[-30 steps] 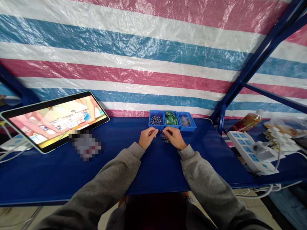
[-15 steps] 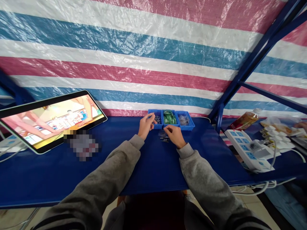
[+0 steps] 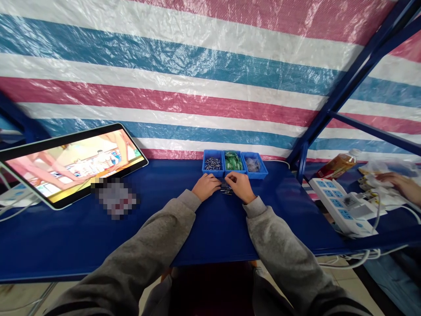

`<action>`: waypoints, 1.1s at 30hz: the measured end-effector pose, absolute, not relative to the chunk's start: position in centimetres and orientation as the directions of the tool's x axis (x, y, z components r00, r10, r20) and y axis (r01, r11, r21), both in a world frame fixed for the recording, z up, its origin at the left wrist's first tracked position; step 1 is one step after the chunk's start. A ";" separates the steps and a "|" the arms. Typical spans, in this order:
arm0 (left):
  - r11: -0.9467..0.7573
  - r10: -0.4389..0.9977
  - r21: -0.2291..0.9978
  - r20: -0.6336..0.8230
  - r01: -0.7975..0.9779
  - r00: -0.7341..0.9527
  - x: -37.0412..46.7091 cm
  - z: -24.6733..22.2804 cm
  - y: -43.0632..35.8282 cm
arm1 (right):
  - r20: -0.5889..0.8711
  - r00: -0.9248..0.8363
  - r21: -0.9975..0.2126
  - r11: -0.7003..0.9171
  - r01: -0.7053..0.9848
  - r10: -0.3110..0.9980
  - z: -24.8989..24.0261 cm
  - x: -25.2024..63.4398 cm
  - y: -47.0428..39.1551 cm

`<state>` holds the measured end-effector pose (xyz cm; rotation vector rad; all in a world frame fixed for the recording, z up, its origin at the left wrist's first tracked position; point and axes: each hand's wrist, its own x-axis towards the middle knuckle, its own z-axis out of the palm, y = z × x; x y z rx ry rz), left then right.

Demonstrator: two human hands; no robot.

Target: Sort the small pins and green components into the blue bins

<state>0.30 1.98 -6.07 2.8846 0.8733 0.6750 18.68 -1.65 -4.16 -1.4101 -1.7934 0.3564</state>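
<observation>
My right hand is closed in a pinch at the edge of a small see-through plastic bag, just in front of the blue bins. Opposite it, my left hand reaches the bag's left side with fingers bent together; whatever lies in its fingertips is hidden. Several screw-like metal pieces lie on the table below the bag. Behind my hands, the left blue bin holds many similar metal pieces. Green packets fill the middle bin, and clear plastic bags lie in the right one.
A tablet leans on the blue table at left, beside a blurred-out item. To the right are a power strip, a drink bottle and another person's hand. A striped sheet hangs behind.
My left hand has come down from the left bin toward the bag by my right hand. My right hand has hardly moved. The other person's hand has come further into view at right.
</observation>
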 end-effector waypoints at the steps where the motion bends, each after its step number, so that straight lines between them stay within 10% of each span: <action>1: -0.840 0.536 0.157 0.394 0.519 0.747 0.2 -6.1 2.0 | 0.416 -0.050 -0.654 0.337 0.677 0.908 -4.1 18.6 -1.7; 10: -0.823 0.537 0.089 0.442 0.561 0.718 -0.3 -5.5 1.5 | 0.421 -0.045 -0.664 0.341 0.666 0.906 -4.1 18.7 -1.7; 21: -0.639 0.768 0.646 0.567 0.417 0.299 -1.4 -3.6 -1.1 | 0.485 -0.256 -0.635 0.537 0.554 0.837 -3.6 18.0 -2.3; 33: -0.673 0.740 0.649 0.588 0.355 0.327 -1.0 -3.9 -1.0 | 0.503 -0.208 -0.706 0.538 0.461 0.839 -3.3 17.7 -2.6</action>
